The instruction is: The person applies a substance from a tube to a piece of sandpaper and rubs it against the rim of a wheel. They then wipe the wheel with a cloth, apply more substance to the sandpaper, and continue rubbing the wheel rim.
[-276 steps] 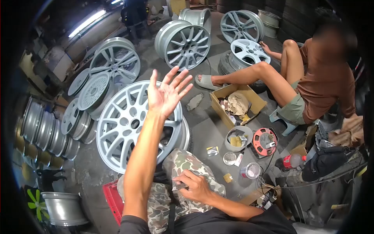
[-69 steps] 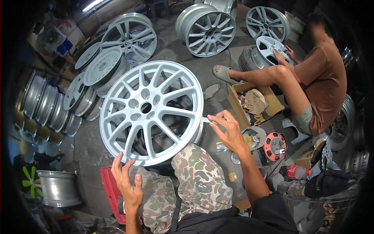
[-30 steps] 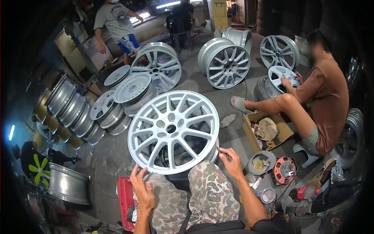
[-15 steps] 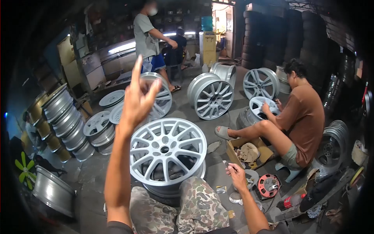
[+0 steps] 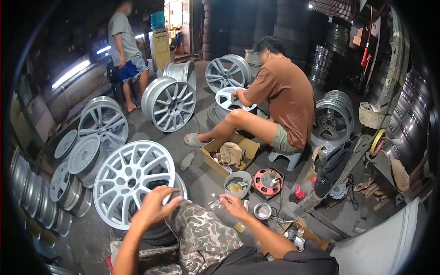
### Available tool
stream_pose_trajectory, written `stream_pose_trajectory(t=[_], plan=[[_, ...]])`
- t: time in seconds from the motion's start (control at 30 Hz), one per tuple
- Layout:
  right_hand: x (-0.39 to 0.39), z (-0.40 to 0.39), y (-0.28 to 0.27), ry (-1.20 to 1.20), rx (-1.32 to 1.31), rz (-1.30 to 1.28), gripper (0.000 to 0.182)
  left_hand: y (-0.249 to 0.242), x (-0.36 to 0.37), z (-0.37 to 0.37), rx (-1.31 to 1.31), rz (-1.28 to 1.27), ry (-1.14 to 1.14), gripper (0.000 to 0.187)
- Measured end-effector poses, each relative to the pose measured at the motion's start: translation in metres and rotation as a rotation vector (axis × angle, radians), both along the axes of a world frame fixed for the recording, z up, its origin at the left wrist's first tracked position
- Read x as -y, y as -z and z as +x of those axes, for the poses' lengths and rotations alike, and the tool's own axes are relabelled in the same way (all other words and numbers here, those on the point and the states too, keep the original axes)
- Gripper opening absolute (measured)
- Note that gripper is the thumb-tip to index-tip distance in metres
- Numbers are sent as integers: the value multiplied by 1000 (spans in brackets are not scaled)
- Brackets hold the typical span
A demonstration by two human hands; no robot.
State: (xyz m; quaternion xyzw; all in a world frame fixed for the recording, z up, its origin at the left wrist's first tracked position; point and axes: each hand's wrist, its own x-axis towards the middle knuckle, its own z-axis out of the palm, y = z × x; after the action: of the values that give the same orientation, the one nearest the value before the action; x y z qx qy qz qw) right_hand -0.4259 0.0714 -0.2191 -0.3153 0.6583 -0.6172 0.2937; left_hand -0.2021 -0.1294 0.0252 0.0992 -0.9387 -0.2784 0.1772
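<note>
Left hand (image 5: 153, 206) dropped onto white rim (image 5: 130, 181), curled, grip unclear; right hand (image 5: 230, 204) pinches small indistinct tool (image 5: 213, 203).

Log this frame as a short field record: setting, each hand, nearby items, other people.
Setting: workshop floor crowded with car wheels
Left hand: resting on the rim of the white wheel
Right hand: pinching a small tool in its fingers, above the camouflage trousers
Nearby: cardboard box, grey bowl, red cable reel
Others: seated person working on a wheel; a standing person
</note>
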Motion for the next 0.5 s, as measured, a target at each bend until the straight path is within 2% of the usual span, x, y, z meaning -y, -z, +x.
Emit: stream_pose_trajectory(t=[0.1,0.17,0.23,0.37,0.5], plan=[[-5,-7,-27,58,-33,85,32,43,-21,-28,-104,-57,150,31],[-6,-24,-28,117,3,-12,31,56,-38,-40,15,-319,205,37],[-11,-32,-36,164,-35,21,29,69,-47,-59,-141,-334,246,42],[-23,-56,-36,221,-53,90,30,73,-33,-86,-132,-369,178,44],[-28,-96,-29,263,-138,114,28,66,-14,-118,-205,-384,208,34]])
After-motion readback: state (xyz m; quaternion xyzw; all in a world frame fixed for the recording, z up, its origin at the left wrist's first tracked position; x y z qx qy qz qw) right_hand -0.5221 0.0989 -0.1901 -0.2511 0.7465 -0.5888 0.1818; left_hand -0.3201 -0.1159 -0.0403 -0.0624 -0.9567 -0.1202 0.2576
